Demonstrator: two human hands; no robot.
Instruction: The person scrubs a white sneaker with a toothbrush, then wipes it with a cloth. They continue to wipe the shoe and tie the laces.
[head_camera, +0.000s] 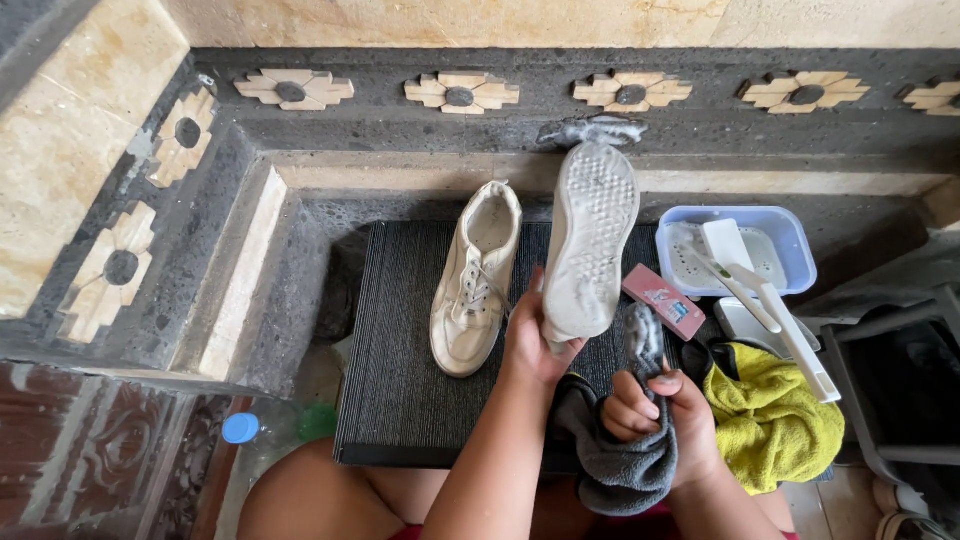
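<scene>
Nearest the camera, the right hand (668, 415) is bunched around a grey microfibre cloth (622, 455), thumb and curled fingers pinching a raised fold of it while the rest hangs slack below the wrist; the cloth looks soft, limp and light, something that will gather and drape rather than hold a shape, so it is best taken in a wad as it is here. Just beside it, the left hand (530, 340) is closed around the heel end of a white sneaker (590, 240), held sole-up and tilted away, with its toe pointing toward the wall. The shoe appears light, with a stiff, studded rubber sole and a softer upper; the narrow heel gives a firm hold, and the textured sole seems unlikely to slip unless wet. To the right, a yellow towel (775, 425) lies crumpled, touching the grey cloth's side. The second white sneaker (475, 280) rests upright, laces showing, on a dark ribbed mat (400, 380) that carries the work. A small pink packet (660, 300) lies just behind the cloth, and farther right a pale blue plastic tub (790, 235) holds white brushes (765, 300) whose long handles stick out over its rim. At the lower left a bottle with a blue cap (241, 428) stands off the mat. Beyond everything runs a dark stone ledge (400, 140).
</scene>
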